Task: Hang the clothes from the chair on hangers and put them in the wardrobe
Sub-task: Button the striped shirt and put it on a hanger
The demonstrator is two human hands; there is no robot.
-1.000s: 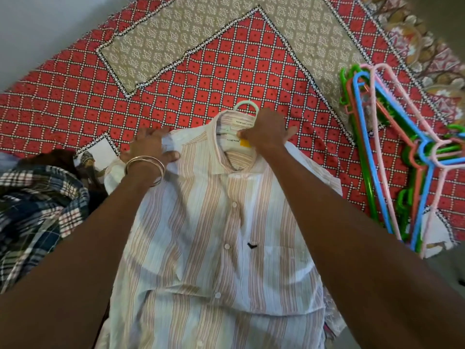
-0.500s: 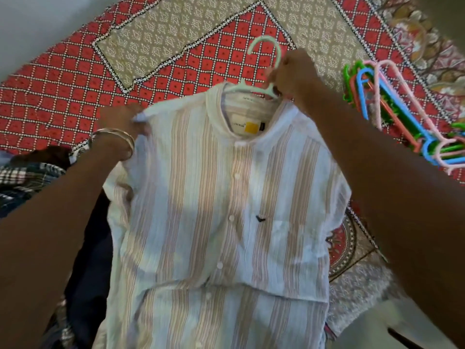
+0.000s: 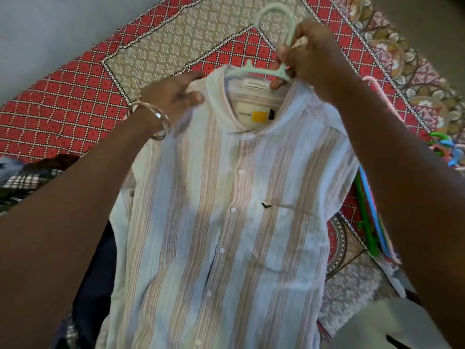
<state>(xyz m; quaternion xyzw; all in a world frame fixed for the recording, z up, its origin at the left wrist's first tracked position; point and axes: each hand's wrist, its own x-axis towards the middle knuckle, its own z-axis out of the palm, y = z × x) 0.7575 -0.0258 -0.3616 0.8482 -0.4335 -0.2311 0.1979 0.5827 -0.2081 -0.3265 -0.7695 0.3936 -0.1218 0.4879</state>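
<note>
Mint-green plastic fills the right hand (image 3: 310,50), whose fingers curl round the neck of the hanger (image 3: 275,44) in the upper middle of the frame, just below its hook. The hanger's shoulders run inside the collar of the striped shirt (image 3: 226,210), which hangs down from it through the centre of the frame, buttoned, front facing the camera, with a yellow label showing inside the neck. The left hand (image 3: 176,93), left of the collar, pinches the shirt's shoulder cloth between thumb and fingers; a silver bangle (image 3: 157,122) sits on that wrist. Behind the shirt lies a bed cover (image 3: 75,96) in red checks with beige patterned panels, spreading across the upper half of the frame. At the left edge, a dark plaid garment (image 3: 17,185) lies on the cover, partly hidden by the left arm. At the right edge, a bunch of coloured hangers (image 3: 370,222), green, blue and pink, shows between the shirt and the right arm.
</note>
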